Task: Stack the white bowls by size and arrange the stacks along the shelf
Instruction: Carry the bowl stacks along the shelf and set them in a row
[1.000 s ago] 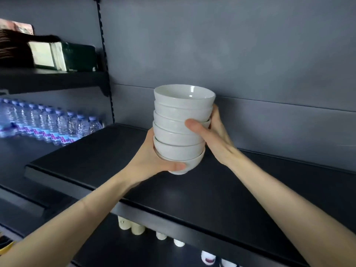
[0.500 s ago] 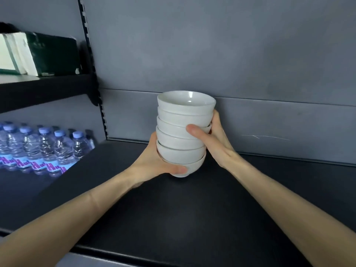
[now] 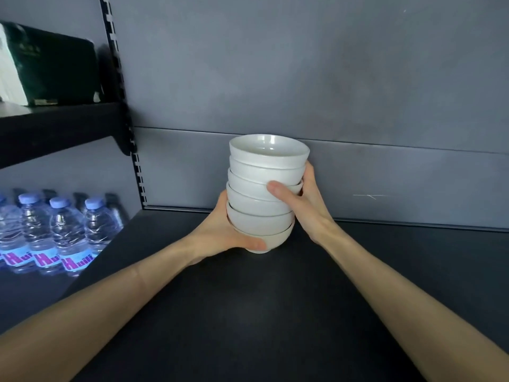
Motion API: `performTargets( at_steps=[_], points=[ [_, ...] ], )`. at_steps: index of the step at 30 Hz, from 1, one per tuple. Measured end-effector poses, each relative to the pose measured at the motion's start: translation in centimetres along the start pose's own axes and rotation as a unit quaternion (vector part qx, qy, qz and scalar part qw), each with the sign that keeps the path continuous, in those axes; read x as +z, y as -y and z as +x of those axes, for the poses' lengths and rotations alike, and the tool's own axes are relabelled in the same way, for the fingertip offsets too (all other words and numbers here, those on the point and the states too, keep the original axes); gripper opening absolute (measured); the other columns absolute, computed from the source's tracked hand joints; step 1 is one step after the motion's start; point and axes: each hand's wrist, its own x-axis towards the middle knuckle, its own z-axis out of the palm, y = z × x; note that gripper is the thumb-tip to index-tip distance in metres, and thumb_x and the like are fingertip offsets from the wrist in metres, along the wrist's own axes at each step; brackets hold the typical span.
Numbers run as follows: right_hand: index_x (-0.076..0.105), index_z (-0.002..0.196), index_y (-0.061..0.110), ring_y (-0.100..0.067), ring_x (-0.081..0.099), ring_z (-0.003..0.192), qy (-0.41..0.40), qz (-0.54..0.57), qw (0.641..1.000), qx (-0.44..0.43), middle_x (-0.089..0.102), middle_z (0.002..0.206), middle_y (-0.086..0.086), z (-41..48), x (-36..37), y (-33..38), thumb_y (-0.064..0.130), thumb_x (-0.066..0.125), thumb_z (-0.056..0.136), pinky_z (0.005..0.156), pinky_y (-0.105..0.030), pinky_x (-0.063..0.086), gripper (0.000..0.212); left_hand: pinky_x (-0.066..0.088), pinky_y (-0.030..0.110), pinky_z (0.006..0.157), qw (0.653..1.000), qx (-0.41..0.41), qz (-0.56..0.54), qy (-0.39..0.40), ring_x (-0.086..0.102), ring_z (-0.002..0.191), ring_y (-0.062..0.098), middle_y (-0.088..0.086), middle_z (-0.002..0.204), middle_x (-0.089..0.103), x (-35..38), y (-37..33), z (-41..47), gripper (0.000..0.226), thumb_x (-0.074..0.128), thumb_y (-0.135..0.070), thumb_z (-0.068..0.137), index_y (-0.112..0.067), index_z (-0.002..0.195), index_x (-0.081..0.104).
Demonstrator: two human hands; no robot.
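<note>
White bowls [image 3: 256,205], six by count and all seemingly of one size, stand nested in a single upright column. It is over the rear middle of the black shelf [image 3: 275,312], near the grey back panel [image 3: 303,78]. The column's foot sits at the shelf surface. Whether it bears on the shelf or hangs just clear cannot be told from this view.

The left hand [image 3: 223,230] cups the lower part of the column from the left, thumb laid across the front of the lowest one. The right hand [image 3: 305,205] wraps the right side higher up, thumb pressed across the front about mid-height. Its fingers pass behind and are hidden. Both hands are closed on the column and carry or steady it.

Step in hand, as judged: setting one finished same-size stack into its place on the shelf.

The next move appears to call for:
- full contact of the foot with the shelf before any release;
- a check that the column stands plumb, since a tall stack on a narrow foot may tip;
- both hands drawn away outward and evenly, without dragging a rim.

No other bowls are in view, so the remaining share of the task cannot be assessed.

Also present are water bottles [image 3: 55,230] on a lower level at left, and a dark box [image 3: 55,67] on the upper left shelf [image 3: 55,125].
</note>
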Motion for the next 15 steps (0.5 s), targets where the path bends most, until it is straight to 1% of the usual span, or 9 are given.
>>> performTargets(
  at_steps=[2, 3, 6, 9, 12, 15],
  points=[
    [0.029, 0.142, 0.026, 0.012, 0.058, 0.101, 0.003, -0.001, 1.000, 0.000, 0.055, 0.120, 0.020, 0.3, 0.0, -0.1, 0.032, 0.075, 0.068, 0.076, -0.009, 0.049, 0.088, 0.051, 0.034, 0.097, 1.000, -0.009, 0.009, 0.010, 0.052, 0.123, 0.002, -0.014, 0.136, 0.049, -0.5, 0.3, 0.4, 0.114, 0.091, -0.013, 0.053, -0.041, 0.140, 0.022],
    [0.028, 0.142, 0.026, 0.012, 0.058, 0.102, 0.007, -0.002, 1.000, 0.000, 0.055, 0.120, 0.021, 0.4, 0.1, -0.2, 0.032, 0.075, 0.069, 0.076, -0.009, 0.049, 0.087, 0.051, 0.034, 0.098, 1.000, -0.010, 0.013, 0.013, 0.051, 0.123, 0.002, -0.015, 0.137, 0.048, -0.6, 0.3, 0.5, 0.114, 0.091, -0.013, 0.054, -0.042, 0.140, 0.021],
    [0.028, 0.142, 0.027, 0.015, 0.058, 0.099, 0.014, 0.004, 1.000, 0.003, 0.054, 0.119, 0.022, 0.8, 0.2, -0.2, 0.029, 0.081, 0.070, 0.075, -0.007, 0.048, 0.089, 0.051, 0.028, 0.096, 1.000, -0.004, 0.021, 0.016, 0.050, 0.123, -0.002, -0.016, 0.137, 0.046, -0.9, 0.4, 1.0, 0.113, 0.090, -0.009, 0.057, -0.042, 0.140, 0.020],
    [0.028, 0.141, 0.028, 0.016, 0.058, 0.097, 0.019, 0.013, 1.000, 0.004, 0.054, 0.119, 0.022, 1.3, 0.2, -0.2, 0.029, 0.075, 0.071, 0.074, -0.007, 0.048, 0.084, 0.051, 0.021, 0.090, 1.000, 0.000, 0.018, 0.010, 0.051, 0.120, -0.005, -0.017, 0.136, 0.047, -1.1, 0.6, 1.3, 0.110, 0.089, -0.006, 0.059, -0.042, 0.138, 0.021],
    [0.029, 0.139, 0.030, 0.014, 0.058, 0.101, 0.025, 0.018, 1.000, 0.005, 0.054, 0.120, 0.022, 1.7, 0.3, -0.5, 0.029, 0.079, 0.073, 0.075, -0.007, 0.048, 0.083, 0.051, 0.018, 0.089, 1.000, 0.007, 0.010, 0.011, 0.051, 0.121, -0.005, -0.016, 0.137, 0.047, -1.1, 0.7, 1.5, 0.109, 0.086, 0.001, 0.062, -0.041, 0.140, 0.021],
    [0.027, 0.141, 0.033, 0.010, 0.057, 0.108, 0.026, 0.022, 0.999, 0.005, 0.055, 0.123, 0.023, 2.1, 0.4, -0.9, 0.030, 0.075, 0.073, 0.080, -0.011, 0.049, 0.083, 0.050, 0.014, 0.087, 1.000, 0.003, -0.001, 0.001, 0.052, 0.118, -0.007, -0.020, 0.135, 0.049, -1.3, 1.0, 1.5, 0.105, 0.084, 0.000, 0.067, -0.039, 0.142, 0.022]
  ],
)
